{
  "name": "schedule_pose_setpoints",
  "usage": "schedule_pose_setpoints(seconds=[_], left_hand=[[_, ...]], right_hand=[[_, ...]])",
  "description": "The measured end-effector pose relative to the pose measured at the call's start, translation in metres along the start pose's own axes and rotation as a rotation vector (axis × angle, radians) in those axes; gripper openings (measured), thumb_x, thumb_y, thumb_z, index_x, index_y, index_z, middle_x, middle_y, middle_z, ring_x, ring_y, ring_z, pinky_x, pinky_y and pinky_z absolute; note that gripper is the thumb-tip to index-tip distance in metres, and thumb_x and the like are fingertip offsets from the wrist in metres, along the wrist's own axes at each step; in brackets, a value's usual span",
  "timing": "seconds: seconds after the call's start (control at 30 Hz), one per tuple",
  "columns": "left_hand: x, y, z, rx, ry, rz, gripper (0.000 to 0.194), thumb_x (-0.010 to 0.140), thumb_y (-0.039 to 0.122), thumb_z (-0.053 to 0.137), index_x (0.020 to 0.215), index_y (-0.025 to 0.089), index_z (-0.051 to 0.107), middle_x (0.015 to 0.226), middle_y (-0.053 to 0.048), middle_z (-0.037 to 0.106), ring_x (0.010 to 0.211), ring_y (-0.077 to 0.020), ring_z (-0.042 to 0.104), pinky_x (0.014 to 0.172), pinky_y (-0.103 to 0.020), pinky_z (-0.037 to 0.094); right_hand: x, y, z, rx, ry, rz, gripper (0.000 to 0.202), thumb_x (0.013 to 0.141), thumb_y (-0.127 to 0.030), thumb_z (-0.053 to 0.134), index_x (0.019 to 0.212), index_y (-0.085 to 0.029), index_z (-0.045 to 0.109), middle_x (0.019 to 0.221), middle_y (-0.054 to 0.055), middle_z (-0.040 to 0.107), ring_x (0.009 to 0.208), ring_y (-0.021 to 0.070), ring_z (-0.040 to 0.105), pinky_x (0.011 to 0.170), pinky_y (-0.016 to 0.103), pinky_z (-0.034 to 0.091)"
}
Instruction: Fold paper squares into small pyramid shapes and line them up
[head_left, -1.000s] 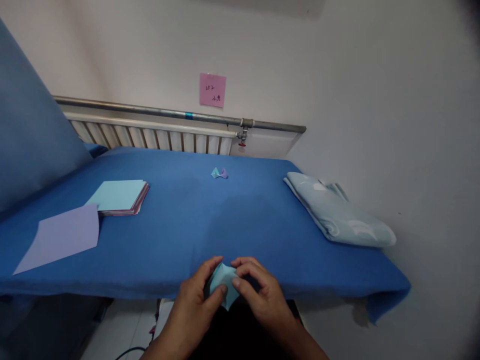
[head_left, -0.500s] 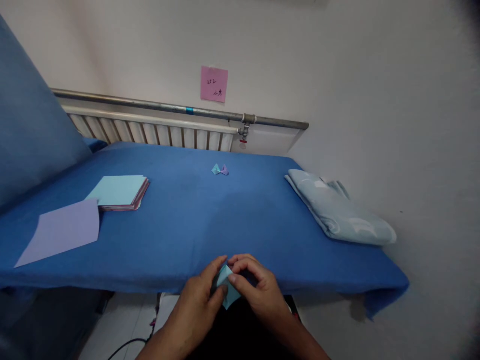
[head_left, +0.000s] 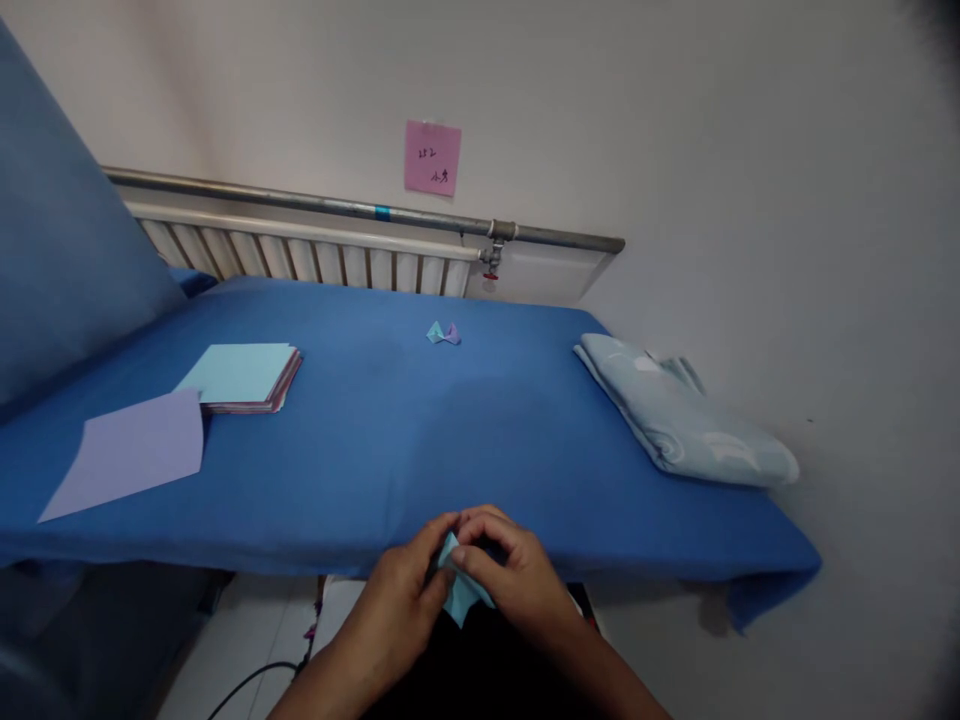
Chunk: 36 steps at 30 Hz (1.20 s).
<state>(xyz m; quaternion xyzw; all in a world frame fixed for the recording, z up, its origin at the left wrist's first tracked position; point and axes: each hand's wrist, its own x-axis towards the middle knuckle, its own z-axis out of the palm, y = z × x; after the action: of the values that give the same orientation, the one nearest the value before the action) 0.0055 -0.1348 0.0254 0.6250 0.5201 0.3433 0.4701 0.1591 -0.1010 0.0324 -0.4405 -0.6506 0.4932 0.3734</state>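
A small piece of folded light-blue paper [head_left: 463,598] is held between both hands at the near edge of the blue-covered bed. My left hand [head_left: 409,590] grips its left side, thumb on the near face. From the right, my right hand [head_left: 514,570] pinches the upper part between thumb and fingers. Its fingertips meet those of the left hand at the top, so part of the paper is hidden. Farther back on the cloth lies a small folded paper bow [head_left: 443,333], half light blue and half purple.
On the left lie a stack of coloured paper [head_left: 244,373] and a loose purple sheet [head_left: 135,450]. A folded pale blanket [head_left: 682,415] rests at the right. Behind the bed [head_left: 352,430] run a radiator [head_left: 330,260] and pipe; a pink note [head_left: 433,158] hangs on the wall.
The held paper's lower part has turned and its visible face has narrowed as my right thumb and fingers shift on it. The view has tilted slightly.
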Motion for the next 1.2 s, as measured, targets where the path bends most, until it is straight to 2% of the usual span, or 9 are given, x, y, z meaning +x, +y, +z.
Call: schedule_pose_setpoints(seconds=[0.2, 0.3, 0.4, 0.5, 0.6, 0.73, 0.83, 1.0, 1.2], left_hand=[[0.0, 0.002, -0.001, -0.25, -0.024, -0.093, 0.051, 0.08, 0.023, 0.055, 0.13, 0.022, 0.046, 0.127, -0.01, 0.061, 0.116, -0.0215, 0.056, 0.099, -0.039, 0.042], [0.0, 0.003, -0.003, -0.332, -0.002, -0.159, 0.038, 0.08, 0.033, 0.058, 0.114, 0.017, 0.055, 0.113, -0.011, 0.067, 0.103, -0.0221, 0.062, 0.089, -0.035, 0.047], [-0.001, 0.005, -0.003, -0.354, -0.065, -0.199, 0.031, 0.082, 0.038, 0.056, 0.102, 0.015, 0.061, 0.096, -0.008, 0.069, 0.087, -0.0198, 0.063, 0.076, -0.032, 0.048], [-0.001, 0.006, -0.002, -0.497, -0.136, -0.233, 0.033, 0.084, 0.037, 0.054, 0.109, 0.017, 0.06, 0.089, -0.004, 0.068, 0.079, -0.0164, 0.061, 0.067, -0.027, 0.047], [-0.003, 0.006, -0.004, -0.586, -0.128, -0.252, 0.033, 0.085, 0.034, 0.051, 0.113, 0.018, 0.06, 0.095, -0.004, 0.068, 0.083, -0.0164, 0.061, 0.071, -0.028, 0.048], [-0.007, 0.008, -0.01, -0.562, -0.115, -0.198, 0.035, 0.082, 0.025, 0.051, 0.117, 0.02, 0.058, 0.116, -0.007, 0.064, 0.103, -0.0198, 0.059, 0.091, -0.035, 0.045], [-0.01, 0.008, -0.009, -0.478, -0.094, -0.097, 0.048, 0.075, 0.018, 0.057, 0.123, 0.023, 0.053, 0.127, -0.007, 0.059, 0.115, -0.0214, 0.054, 0.1, -0.037, 0.039], [-0.007, 0.005, -0.004, -0.336, 0.096, -0.079, 0.042, 0.082, 0.033, 0.056, 0.122, 0.023, 0.052, 0.123, -0.007, 0.061, 0.108, -0.0211, 0.058, 0.093, -0.034, 0.045], [0.001, 0.006, -0.007, -0.329, 0.115, -0.096, 0.034, 0.086, 0.04, 0.05, 0.113, 0.02, 0.057, 0.101, -0.005, 0.07, 0.09, -0.0193, 0.064, 0.081, -0.031, 0.049]], right_hand=[[-0.001, 0.002, -0.003, 0.086, 0.037, 0.034, 0.006, 0.073, -0.022, 0.061, 0.068, -0.021, 0.064, 0.094, 0.004, 0.063, 0.095, 0.02, 0.058, 0.088, 0.034, 0.041], [-0.002, 0.001, -0.006, 0.128, 0.07, 0.072, 0.007, 0.073, -0.024, 0.062, 0.067, -0.021, 0.066, 0.099, 0.005, 0.064, 0.101, 0.022, 0.056, 0.091, 0.036, 0.04], [-0.002, -0.002, -0.007, 0.208, 0.078, 0.113, 0.009, 0.073, -0.024, 0.062, 0.066, -0.021, 0.066, 0.1, 0.005, 0.064, 0.103, 0.0225, 0.056, 0.092, 0.035, 0.039], [-0.002, -0.002, -0.006, 0.3, 0.06, 0.163, 0.008, 0.072, -0.024, 0.064, 0.065, -0.021, 0.065, 0.099, 0.004, 0.065, 0.101, 0.0218, 0.056, 0.091, 0.034, 0.039], [-0.002, 0.002, -0.006, 0.399, 0.072, 0.217, 0.008, 0.071, -0.027, 0.066, 0.066, -0.021, 0.065, 0.097, 0.004, 0.065, 0.095, 0.0205, 0.058, 0.083, 0.03, 0.042], [-0.001, 0.001, -0.005, 0.606, 0.158, 0.347, 0.014, 0.066, -0.03, 0.071, 0.067, -0.018, 0.063, 0.096, 0.005, 0.065, 0.073, 0.0157, 0.058, 0.066, 0.026, 0.044], [0.001, -0.005, -0.004, 0.735, 0.223, 0.435, 0.019, 0.062, -0.03, 0.074, 0.069, -0.018, 0.061, 0.082, 0.002, 0.065, 0.061, 0.013, 0.054, 0.058, 0.024, 0.044], [0.005, -0.008, 0.002, 0.781, 0.218, 0.452, 0.022, 0.063, -0.031, 0.074, 0.07, -0.018, 0.058, 0.063, -0.002, 0.057, 0.057, 0.0109, 0.051, 0.056, 0.021, 0.042], [0.005, -0.004, -0.001, 0.75, 0.122, 0.402, 0.028, 0.072, -0.038, 0.068, 0.091, -0.023, 0.055, 0.085, 0.003, 0.063, 0.075, 0.0181, 0.06, 0.061, 0.028, 0.048]])
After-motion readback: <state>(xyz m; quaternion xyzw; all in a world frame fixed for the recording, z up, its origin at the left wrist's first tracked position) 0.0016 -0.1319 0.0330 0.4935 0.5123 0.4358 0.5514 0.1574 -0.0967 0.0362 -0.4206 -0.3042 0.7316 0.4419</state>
